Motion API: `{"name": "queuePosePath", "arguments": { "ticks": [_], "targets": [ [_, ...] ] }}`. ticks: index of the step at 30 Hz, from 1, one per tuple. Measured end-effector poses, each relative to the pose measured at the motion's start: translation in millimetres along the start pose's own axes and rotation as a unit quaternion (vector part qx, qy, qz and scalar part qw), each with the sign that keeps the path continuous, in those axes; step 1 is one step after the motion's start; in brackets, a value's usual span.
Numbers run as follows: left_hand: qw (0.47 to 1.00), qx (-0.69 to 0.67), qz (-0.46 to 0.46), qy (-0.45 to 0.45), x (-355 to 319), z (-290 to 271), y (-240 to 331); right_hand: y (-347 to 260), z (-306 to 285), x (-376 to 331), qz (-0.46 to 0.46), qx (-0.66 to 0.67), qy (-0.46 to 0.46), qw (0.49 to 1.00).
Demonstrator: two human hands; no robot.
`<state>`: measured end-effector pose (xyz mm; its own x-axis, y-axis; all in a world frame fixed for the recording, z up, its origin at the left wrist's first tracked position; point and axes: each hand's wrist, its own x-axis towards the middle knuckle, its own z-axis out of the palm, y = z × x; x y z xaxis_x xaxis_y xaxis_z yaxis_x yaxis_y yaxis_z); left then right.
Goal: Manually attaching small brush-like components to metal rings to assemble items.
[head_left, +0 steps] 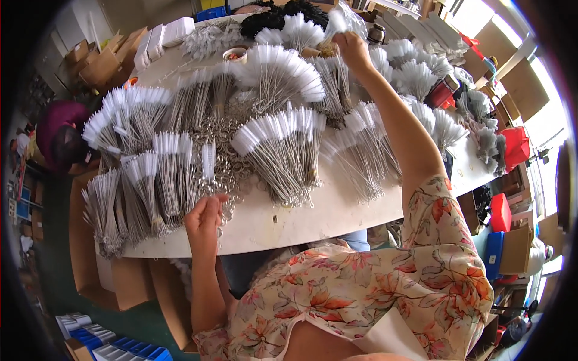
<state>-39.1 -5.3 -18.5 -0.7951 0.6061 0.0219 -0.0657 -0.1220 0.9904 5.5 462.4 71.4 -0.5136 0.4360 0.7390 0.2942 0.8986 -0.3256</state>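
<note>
My left hand [205,218] is at the table's front edge with thumb and fingers pressed together; what they pinch is too small to make out. Just above it, a few white-bristled wire brushes [208,161] lie over a heap of metal rings [221,141]. My right arm stretches to the far side, where my right hand [354,49] bends its fingers down beside a clear plastic bag [345,21] and a tan bundle [327,48]. Those fingers look closed, but their contents are hidden. Between my hands lies a fanned bundle of white brushes [274,150] with looped wire ends.
More brush bundles [138,114] cover the white table [259,225]. A small bowl [235,55], a dark jar [377,33] and black bristle bundles [283,18] stand at the back. Cardboard boxes [114,295] sit below at the left. Another person [63,135] is at the far left.
</note>
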Motion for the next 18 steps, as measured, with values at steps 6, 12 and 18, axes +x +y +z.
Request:
{"name": "queuePosePath", "arguments": {
  "ticks": [6,12,18],
  "targets": [
    [0.984,0.041,0.167,-0.049,14.2,62.9,28.8,-149.6,-51.9,-80.9,0.209,0.608,-0.143,0.753],
    [0.915,0.134,0.375,-0.064,29.5,114.8,-0.2,-218.7,-73.2,-195.6,0.239,0.525,-0.238,0.781],
    [0.861,0.164,0.479,-0.047,-4.1,126.8,-20.5,-165.5,-75.4,-254.0,0.359,0.614,-0.191,0.676]
  ]
}}
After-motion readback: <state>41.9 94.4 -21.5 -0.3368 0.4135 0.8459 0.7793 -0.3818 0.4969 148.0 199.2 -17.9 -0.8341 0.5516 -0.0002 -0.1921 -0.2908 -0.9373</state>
